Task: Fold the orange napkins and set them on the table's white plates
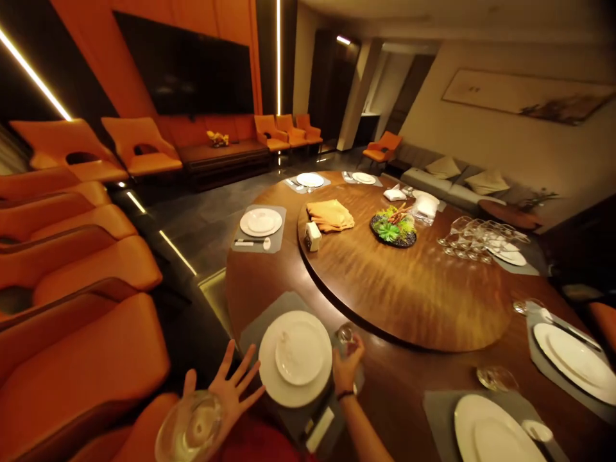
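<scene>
My left hand (230, 391) is at the lower left, beside the table edge, with its fingers spread wide. A clear stemmed glass (190, 427) is carried against its palm; how the stem is held is hidden. To the right, my right hand (348, 364), with a dark band at the wrist, has its fingers closed around a small clear glass (345, 333) at the table. Between the hands lies a small white plate (300, 356) on a larger white plate (296, 396), on a grey placemat (283, 308). A chopstick sleeve (320, 430) lies below the plates.
The round wooden table (385, 372) bears a turntable (409, 295) with orange napkins (330, 215), a card holder (312, 237), a plant centrepiece (393, 226) and several wine glasses (474, 237). Other place settings ring it. Orange chairs (86, 346) crowd the left; a sofa (433, 183) stands behind.
</scene>
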A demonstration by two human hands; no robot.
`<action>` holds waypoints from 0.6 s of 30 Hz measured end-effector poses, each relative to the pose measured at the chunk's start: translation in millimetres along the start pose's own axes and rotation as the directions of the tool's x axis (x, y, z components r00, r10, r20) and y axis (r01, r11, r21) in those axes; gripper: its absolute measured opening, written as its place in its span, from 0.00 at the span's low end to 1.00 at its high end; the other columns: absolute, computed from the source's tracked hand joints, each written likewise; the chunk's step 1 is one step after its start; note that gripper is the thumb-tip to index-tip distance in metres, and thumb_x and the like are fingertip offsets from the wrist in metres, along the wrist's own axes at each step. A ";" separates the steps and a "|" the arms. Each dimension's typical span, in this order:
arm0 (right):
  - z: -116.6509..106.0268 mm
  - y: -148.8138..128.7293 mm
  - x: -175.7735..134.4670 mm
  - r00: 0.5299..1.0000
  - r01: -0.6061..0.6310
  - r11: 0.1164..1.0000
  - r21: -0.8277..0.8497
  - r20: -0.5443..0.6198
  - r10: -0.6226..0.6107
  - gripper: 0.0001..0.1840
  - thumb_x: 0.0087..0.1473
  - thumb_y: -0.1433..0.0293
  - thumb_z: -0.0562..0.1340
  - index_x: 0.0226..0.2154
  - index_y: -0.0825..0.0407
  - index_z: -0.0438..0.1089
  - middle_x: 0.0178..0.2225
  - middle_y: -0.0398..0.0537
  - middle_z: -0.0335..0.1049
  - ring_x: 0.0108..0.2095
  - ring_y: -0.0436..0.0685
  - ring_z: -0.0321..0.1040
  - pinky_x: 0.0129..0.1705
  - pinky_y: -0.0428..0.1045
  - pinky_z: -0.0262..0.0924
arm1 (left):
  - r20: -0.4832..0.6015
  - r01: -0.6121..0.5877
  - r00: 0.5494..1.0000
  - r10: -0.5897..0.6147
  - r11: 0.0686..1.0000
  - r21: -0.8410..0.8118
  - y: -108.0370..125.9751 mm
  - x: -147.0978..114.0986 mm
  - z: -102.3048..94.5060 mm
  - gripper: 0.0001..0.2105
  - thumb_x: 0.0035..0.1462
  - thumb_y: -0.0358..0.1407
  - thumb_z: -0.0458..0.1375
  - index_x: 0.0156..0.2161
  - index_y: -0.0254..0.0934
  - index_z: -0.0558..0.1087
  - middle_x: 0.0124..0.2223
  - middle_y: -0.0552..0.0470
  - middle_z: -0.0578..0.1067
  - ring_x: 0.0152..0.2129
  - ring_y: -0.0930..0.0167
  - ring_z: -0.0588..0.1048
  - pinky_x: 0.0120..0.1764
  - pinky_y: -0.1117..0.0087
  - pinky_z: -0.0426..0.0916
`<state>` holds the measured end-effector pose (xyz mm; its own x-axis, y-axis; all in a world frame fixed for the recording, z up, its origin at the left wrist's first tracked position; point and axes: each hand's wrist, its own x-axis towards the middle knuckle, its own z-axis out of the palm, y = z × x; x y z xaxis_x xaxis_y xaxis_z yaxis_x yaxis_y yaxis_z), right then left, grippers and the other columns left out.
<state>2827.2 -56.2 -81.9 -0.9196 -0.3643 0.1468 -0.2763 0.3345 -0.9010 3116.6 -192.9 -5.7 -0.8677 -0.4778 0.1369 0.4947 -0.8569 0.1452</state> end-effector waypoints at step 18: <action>344.0 -279.1 -18.2 0.834 -0.124 0.908 0.400 0.538 -0.123 0.38 0.32 0.63 0.74 0.50 0.44 0.67 0.49 0.49 0.69 0.49 0.63 0.66 0.55 0.60 0.59 | -0.692 0.270 0.719 -0.058 0.942 0.201 286.9 211.6 -17.8 0.30 0.62 0.54 0.42 0.63 0.42 0.59 0.63 0.40 0.64 0.59 0.56 0.63 0.57 0.48 0.59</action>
<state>3017.1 -441.9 26.4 -0.5829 -0.8124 0.0139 -0.0251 0.0009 -0.9997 3074.1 -543.2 47.5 -0.6862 -0.4281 -0.5881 0.2416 -0.8967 0.3708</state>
